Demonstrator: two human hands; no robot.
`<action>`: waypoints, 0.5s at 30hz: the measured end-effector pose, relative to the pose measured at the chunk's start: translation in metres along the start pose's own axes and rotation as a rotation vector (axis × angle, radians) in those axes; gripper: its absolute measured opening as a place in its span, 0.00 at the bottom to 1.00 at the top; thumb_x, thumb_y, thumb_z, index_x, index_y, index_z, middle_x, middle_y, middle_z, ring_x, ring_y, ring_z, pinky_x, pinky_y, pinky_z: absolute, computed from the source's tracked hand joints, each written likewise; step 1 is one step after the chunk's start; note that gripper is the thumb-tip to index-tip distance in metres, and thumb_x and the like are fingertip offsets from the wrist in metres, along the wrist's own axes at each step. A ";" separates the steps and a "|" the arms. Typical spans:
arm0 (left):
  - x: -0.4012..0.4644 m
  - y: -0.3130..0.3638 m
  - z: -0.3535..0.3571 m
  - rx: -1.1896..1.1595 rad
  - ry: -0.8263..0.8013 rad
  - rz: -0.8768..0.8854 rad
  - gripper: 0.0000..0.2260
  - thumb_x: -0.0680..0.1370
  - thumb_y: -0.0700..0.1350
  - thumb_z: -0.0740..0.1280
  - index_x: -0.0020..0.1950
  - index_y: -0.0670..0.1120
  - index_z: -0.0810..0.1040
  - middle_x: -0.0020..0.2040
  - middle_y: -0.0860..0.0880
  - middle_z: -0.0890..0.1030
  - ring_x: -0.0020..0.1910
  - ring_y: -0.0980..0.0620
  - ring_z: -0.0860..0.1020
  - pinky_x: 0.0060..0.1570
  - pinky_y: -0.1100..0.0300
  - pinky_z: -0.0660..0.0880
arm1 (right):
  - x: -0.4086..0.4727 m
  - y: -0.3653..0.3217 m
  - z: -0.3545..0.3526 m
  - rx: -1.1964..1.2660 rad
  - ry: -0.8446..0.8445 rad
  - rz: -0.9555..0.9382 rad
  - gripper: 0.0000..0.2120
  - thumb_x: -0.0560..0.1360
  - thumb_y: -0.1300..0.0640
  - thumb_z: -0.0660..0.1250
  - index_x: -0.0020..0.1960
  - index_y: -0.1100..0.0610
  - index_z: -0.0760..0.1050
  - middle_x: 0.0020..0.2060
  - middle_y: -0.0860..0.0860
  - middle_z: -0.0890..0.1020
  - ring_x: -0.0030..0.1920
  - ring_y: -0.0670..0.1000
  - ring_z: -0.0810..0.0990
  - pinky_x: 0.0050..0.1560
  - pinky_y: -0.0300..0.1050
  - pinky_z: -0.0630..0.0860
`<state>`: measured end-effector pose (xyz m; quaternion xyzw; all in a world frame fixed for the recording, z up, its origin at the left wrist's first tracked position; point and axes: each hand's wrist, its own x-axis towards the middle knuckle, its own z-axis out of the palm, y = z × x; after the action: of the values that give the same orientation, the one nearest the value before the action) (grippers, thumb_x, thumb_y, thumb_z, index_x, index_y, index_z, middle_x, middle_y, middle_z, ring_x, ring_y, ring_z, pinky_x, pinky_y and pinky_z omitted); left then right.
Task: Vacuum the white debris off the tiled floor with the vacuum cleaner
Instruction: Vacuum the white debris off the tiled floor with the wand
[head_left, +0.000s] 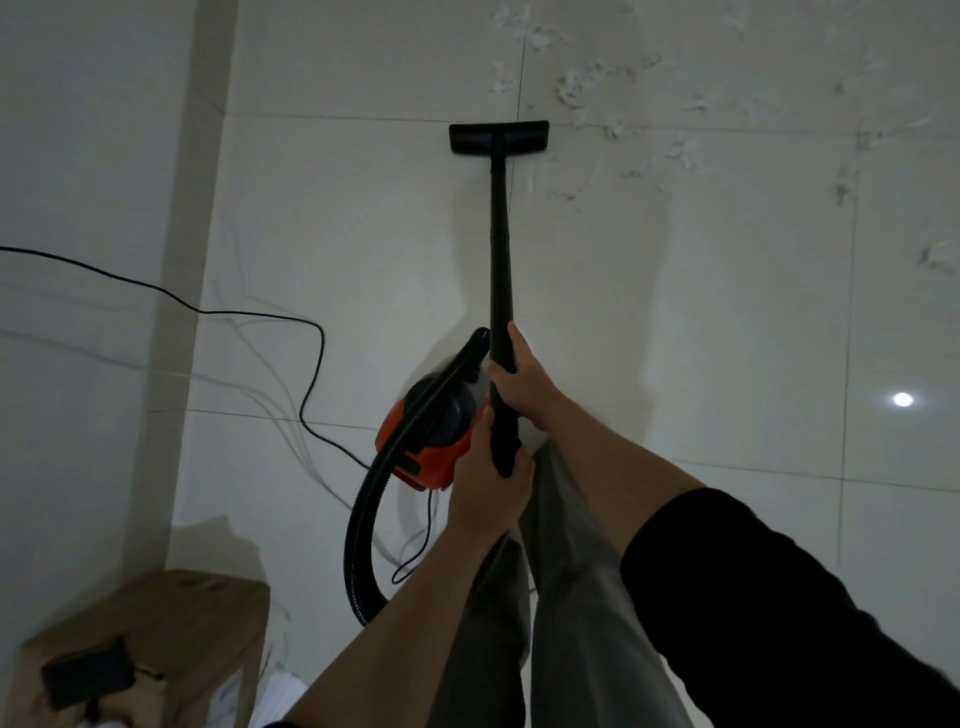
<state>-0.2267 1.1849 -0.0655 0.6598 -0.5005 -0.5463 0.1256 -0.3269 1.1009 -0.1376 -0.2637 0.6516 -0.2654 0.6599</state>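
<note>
Both hands' fingers wrapped the black wand (500, 270): right hand (522, 384) higher, left hand (488, 483) at its lower end. Nozzle (498, 137) sat flat on tiled floor (701, 338), white debris (613, 109) just right. Orange vacuum cleaner (431, 441) beside left hand.

The nozzle (498, 137) lay on the floor (675, 312) ahead of you, debris (613, 130) to its right, the vacuum cleaner (431, 431) left of your legs (561, 597).

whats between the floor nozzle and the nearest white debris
In the head view, only bare tile separates the floor nozzle from the nearest white debris to its right; nothing else lies there.
</note>
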 end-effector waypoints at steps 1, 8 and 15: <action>0.009 0.006 0.002 -0.005 0.006 0.002 0.22 0.78 0.44 0.64 0.71 0.51 0.66 0.50 0.50 0.81 0.43 0.55 0.80 0.44 0.60 0.78 | 0.008 -0.006 -0.005 -0.012 0.000 -0.002 0.35 0.81 0.60 0.61 0.81 0.53 0.45 0.48 0.50 0.75 0.38 0.46 0.77 0.35 0.34 0.76; 0.065 0.041 0.012 0.031 0.035 -0.003 0.20 0.78 0.42 0.64 0.70 0.49 0.68 0.42 0.55 0.80 0.34 0.60 0.78 0.37 0.62 0.78 | 0.053 -0.041 -0.036 -0.021 -0.032 -0.011 0.35 0.82 0.60 0.60 0.81 0.52 0.43 0.57 0.59 0.75 0.42 0.49 0.76 0.35 0.31 0.76; 0.110 0.070 0.011 0.024 0.048 -0.015 0.21 0.77 0.42 0.65 0.70 0.49 0.68 0.42 0.54 0.81 0.36 0.61 0.80 0.35 0.68 0.75 | 0.098 -0.069 -0.054 -0.056 -0.034 0.011 0.36 0.81 0.56 0.61 0.80 0.49 0.41 0.55 0.55 0.75 0.43 0.50 0.78 0.50 0.49 0.79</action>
<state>-0.2838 1.0688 -0.0848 0.6777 -0.4991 -0.5252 0.1254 -0.3804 0.9834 -0.1606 -0.2832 0.6489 -0.2389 0.6645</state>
